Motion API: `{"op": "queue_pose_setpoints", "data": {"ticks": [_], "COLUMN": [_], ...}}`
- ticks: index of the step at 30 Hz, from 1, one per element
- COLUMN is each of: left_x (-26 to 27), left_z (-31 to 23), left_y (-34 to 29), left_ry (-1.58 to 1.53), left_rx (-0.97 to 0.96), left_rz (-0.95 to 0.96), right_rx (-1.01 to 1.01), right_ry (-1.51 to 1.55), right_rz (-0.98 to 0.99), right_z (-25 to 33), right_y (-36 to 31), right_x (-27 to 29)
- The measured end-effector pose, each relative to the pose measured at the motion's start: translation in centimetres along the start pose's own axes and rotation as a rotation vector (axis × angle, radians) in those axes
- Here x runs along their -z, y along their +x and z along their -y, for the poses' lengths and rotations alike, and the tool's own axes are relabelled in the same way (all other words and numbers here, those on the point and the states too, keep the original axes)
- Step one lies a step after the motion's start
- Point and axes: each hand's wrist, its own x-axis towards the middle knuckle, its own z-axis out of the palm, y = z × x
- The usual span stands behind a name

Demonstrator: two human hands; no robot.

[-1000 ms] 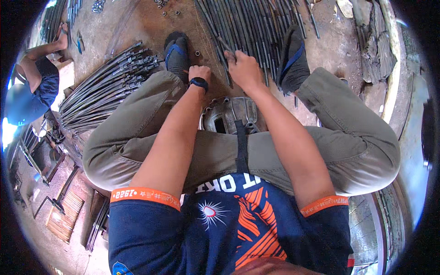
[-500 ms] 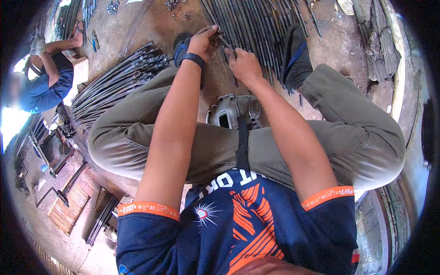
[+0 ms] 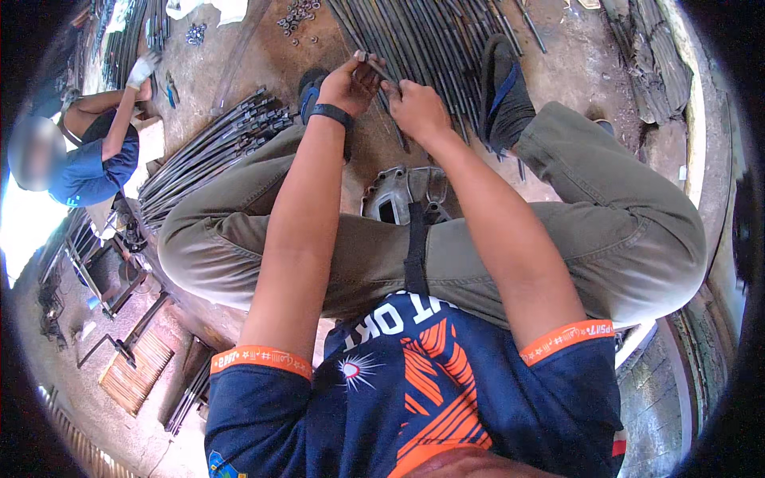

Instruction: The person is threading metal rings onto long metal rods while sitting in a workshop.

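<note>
A dark metal rod [image 3: 384,75] slants between my two hands, above the floor. My left hand [image 3: 349,89], with a dark band at the wrist, is closed around the rod's upper end. A small nut-like piece [image 3: 362,56] shows at its fingertips, though its exact shape is hard to make out. Closed on the rod lower down is my right hand [image 3: 420,111], thumb uppermost. Many similar rods [image 3: 430,56] lie side by side on the floor just beyond my hands. Left of my left foot, a fanned pile of rods [image 3: 231,135] has thicker fittings at the ends.
A grey metal casting [image 3: 398,187] sits between my legs. Loose nuts [image 3: 299,17] lie at the far side, with a smaller heap [image 3: 195,33] to their left. Pliers [image 3: 171,90] rest near a seated co-worker [image 3: 96,163]. Weathered timber [image 3: 653,64] lies at the right.
My left hand has turned, showing more of its curled fingers, and both hands remain on the rod. At the left, the co-worker's gloved hand has reached forward toward some rods. The view has shifted slightly.
</note>
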Motion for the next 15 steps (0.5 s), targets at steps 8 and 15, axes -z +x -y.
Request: {"op": "queue_pose_setpoints", "data": {"ticks": [8,15], "left_x": [-1.1,-1.5], "left_z": [-0.6,-0.8], "left_y": [-0.6,-0.7], "left_ry": [0.13,0.342], "left_rx": [0.01,-0.159], "left_rz": [0.021,0.006], "right_rx": [-0.04,-0.066], "right_ry": [0.003,-0.009], "right_rz": [0.072,0.071], "right_z": [0.6,0.6], "right_y": [0.0,0.0], "right_x": [0.5,0.7]}}
